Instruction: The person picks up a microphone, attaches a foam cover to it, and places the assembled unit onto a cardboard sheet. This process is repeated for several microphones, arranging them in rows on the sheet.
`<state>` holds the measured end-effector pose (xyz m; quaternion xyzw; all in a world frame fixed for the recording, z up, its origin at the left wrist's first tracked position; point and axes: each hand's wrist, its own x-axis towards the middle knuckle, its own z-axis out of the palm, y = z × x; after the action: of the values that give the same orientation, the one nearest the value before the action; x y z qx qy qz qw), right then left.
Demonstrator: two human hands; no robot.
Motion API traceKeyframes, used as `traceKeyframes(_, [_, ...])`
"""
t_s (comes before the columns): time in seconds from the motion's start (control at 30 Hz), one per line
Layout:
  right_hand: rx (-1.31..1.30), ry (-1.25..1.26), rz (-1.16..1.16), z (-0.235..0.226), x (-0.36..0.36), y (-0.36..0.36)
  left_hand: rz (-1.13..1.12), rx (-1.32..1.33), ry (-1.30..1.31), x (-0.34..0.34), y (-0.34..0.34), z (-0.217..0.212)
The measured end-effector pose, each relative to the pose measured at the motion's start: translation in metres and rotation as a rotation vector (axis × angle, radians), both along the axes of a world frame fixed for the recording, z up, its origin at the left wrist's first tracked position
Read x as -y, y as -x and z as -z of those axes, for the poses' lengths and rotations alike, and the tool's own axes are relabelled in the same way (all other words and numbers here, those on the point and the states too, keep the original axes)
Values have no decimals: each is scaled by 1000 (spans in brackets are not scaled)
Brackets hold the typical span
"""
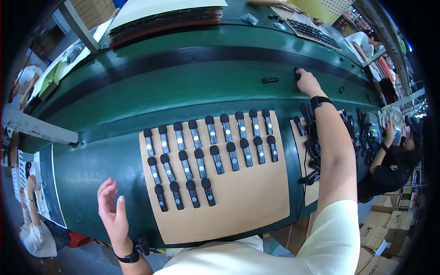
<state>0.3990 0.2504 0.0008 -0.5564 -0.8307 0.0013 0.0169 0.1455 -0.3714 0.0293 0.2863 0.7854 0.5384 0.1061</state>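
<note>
Green conveyor bench carries everything: right hand, fingers curled onto a small black clip-shaped device on its dark belt, reaches beyond the brown cardboard sheet of black foam-tipped microphones, while left hand hovers open, empty, beside it.

Rows of small devices lie on a cardboard sheet (on the bench), conveyor belt behind.

The cardboard sheet carries twenty-three black mics: nine in the top row, ten in the middle, four in the bottom.
</note>
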Motion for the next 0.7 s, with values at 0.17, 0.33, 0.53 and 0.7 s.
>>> traceKeyframes(0.17, [38, -71, -149, 6, -8, 7, 5, -28, 47, 2, 3, -2])
traceKeyframes(0.33, [-193, -74, -200, -7, 3, 30, 29, -22, 36, -9, 4, -2])
traceKeyframes(0.53, [-507, 158, -417, 2, 28, 58, 50, -50, 38, -17, 2, -6])
traceKeyframes(0.7, [-239, 253, -613, -6, 49, 65, 66, -87, 47, -20, -7, -18])
